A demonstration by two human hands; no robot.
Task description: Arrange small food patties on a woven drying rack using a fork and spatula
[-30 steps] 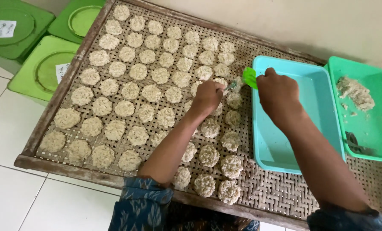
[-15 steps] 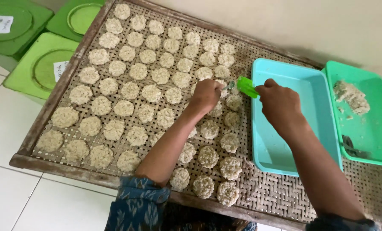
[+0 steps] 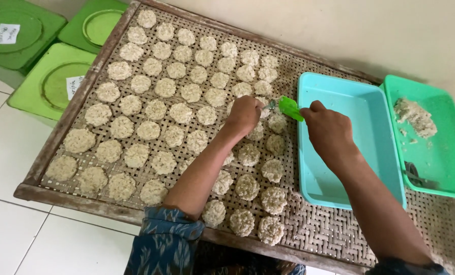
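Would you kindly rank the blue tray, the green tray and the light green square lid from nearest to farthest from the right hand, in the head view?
1. Blue tray: directly under the right hand.
2. Green tray: far right.
3. Light green square lid: far left, on the floor.

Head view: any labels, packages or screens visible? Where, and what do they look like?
White label: rectangular paper, on the dark green lid at far upper left.
Second white label: small slanted slip, on the light green lid left of the woven tray.
No screens or packages.
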